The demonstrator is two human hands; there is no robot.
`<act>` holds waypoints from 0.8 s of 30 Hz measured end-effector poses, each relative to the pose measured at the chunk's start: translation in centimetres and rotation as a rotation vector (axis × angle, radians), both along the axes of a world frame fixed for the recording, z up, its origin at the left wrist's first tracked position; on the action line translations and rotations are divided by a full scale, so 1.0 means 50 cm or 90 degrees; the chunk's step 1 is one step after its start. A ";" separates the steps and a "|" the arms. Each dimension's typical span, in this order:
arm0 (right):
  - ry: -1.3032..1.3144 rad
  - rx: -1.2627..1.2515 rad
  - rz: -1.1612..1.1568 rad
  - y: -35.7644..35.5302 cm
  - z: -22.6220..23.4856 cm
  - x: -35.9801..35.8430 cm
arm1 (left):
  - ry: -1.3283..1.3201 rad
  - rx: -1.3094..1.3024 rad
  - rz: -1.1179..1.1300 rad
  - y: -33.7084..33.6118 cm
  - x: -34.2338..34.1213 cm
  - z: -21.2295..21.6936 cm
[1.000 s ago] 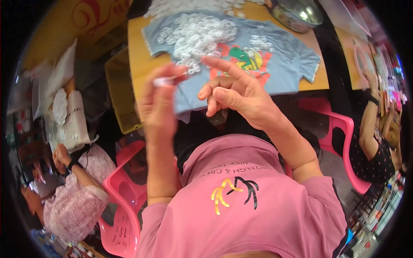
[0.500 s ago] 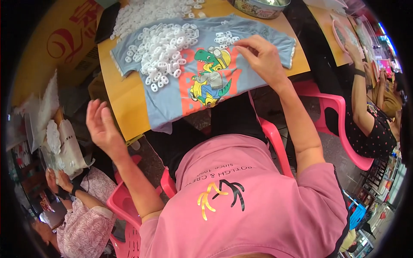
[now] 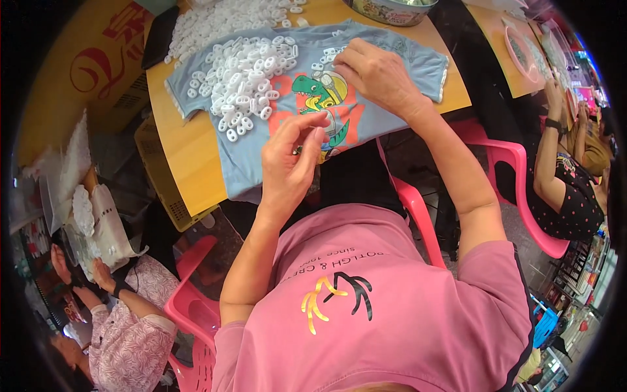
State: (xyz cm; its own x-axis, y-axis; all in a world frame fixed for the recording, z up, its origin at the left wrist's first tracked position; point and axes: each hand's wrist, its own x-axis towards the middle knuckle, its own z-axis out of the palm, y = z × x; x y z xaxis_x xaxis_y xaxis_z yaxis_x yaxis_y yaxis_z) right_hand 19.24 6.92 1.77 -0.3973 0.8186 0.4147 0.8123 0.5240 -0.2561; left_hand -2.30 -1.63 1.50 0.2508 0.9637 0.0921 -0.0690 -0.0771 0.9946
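Observation:
Thumb and forefinger of my left hand point(image 3: 287, 160) are drawn together above the dinosaur print of a blue-grey T-shirt point(image 3: 245, 166). Whatever is between those fingertips is too small to tell. My right hand point(image 3: 382, 75) reaches over the shirt's upper right part with curled, closed fingers, beside a small group of white plastic pieces point(image 3: 329, 57). Its fingertips are partly hidden by the hand itself. A large heap of white two-holed oval plastic pieces point(image 3: 241, 75) lies on the shirt's left side, apart from both hands.
More white pieces point(image 3: 225, 23) are piled at the table's far side. A round tin point(image 3: 395, 12) stands at the back right of the wooden table point(image 3: 189, 173). Pink plastic chairs point(image 3: 522, 176) are at both sides. Co-workers sit left point(image 3: 134, 340) and right point(image 3: 562, 202).
My left hand has swung from beyond the table's left edge to the right, over the shirt print. My right hand has shifted slightly left and turned, its fingers lower and more curled.

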 end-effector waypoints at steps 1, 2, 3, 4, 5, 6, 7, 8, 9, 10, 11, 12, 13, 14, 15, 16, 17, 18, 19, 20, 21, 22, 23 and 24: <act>0.046 -0.013 -0.006 -0.002 -0.001 0.002 | 0.001 -0.001 0.000 0.005 0.003 0.003; 0.093 -0.026 -0.012 -0.004 -0.002 0.004 | -0.021 -0.052 0.006 0.010 0.005 0.009; 0.094 -0.027 -0.013 -0.008 -0.001 0.005 | -0.044 -0.103 0.012 0.016 0.007 0.013; 0.244 -0.175 -0.020 -0.016 0.004 0.002 | -0.043 -0.104 0.013 0.022 0.009 0.011; 0.394 -0.324 -0.027 -0.025 0.010 -0.003 | -0.064 -0.099 0.036 0.029 0.012 0.009; 0.395 -0.325 -0.026 -0.037 0.020 -0.007 | -0.085 -0.094 0.058 0.034 0.015 0.007; 0.530 -0.436 -0.018 -0.053 0.038 -0.014 | -0.108 -0.095 0.082 0.038 0.024 0.014; 0.665 -0.546 -0.009 -0.066 0.049 -0.020 | -0.108 -0.096 0.081 0.042 0.028 0.010; 0.666 -0.547 -0.010 -0.077 0.051 -0.025 | -0.032 0.038 0.107 0.046 0.031 0.003; 0.727 -0.589 -0.010 -0.086 0.051 -0.031 | 0.045 0.172 0.130 0.049 0.034 0.001; 0.788 -0.631 -0.009 -0.092 0.051 -0.035 | 0.046 0.171 0.130 0.050 0.036 0.002; 0.790 -0.632 -0.010 -0.096 0.049 -0.039 | 0.116 0.280 0.153 0.051 0.038 0.004; 0.814 -0.648 -0.002 -0.100 0.046 -0.042 | 0.185 0.388 0.175 0.051 0.041 0.006; 0.838 -0.663 0.006 -0.105 0.045 -0.045 | 0.186 0.387 0.174 0.050 0.043 0.003; 0.839 -0.664 0.006 -0.109 0.045 -0.047 | 0.190 0.408 0.180 0.049 0.045 -0.004; 0.857 -0.686 -0.011 -0.113 0.044 -0.049 | 0.193 0.428 0.186 0.049 0.046 -0.008; 0.875 -0.709 -0.028 -0.116 0.045 -0.051 | 0.193 0.428 0.187 0.048 0.044 -0.009; 0.875 -0.710 -0.028 -0.121 0.046 -0.054 | 0.204 0.444 0.188 0.047 0.041 -0.010; 0.873 -0.706 -0.031 -0.125 0.049 -0.056 | 0.217 0.461 0.191 0.046 0.039 -0.010; 0.871 -0.702 -0.033 -0.128 0.050 -0.058 | 0.219 0.461 0.193 0.043 0.036 -0.010; 0.870 -0.704 -0.031 -0.131 0.050 -0.059 | 0.217 0.452 0.192 0.041 0.034 -0.011; 0.870 -0.696 -0.025 -0.133 0.051 -0.060 | 0.214 0.443 0.190 0.038 0.031 -0.011; 0.869 -0.689 -0.019 -0.136 0.051 -0.061 | 0.217 0.443 0.194 0.035 0.030 -0.012; 0.868 -0.691 -0.015 -0.140 0.049 -0.064 | 0.208 0.442 0.192 0.032 0.030 -0.012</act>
